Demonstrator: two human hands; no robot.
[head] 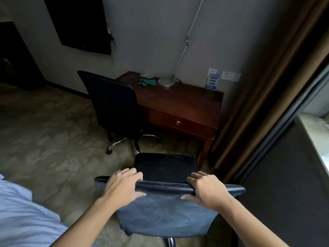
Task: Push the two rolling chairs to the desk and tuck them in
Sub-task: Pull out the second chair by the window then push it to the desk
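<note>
A dark rolling chair (165, 209) stands right in front of me, its backrest towards me and its seat pointing at the wooden desk (179, 102). My left hand (124, 186) grips the backrest's top edge on the left, fingers over the front, thumb behind. My right hand (206, 189) grips the same edge on the right. A gap of carpet lies between this chair and the desk. A second black rolling chair (114, 104) stands at the desk's left front corner, its chrome base (124, 141) partly under the desk.
On the desk lie a round lamp base (166, 82), teal items and a blue card. A brown curtain (267, 86) hangs on the right beside a window sill. A bed with white sheets (21, 211) is at my lower left. A dark screen hangs on the wall.
</note>
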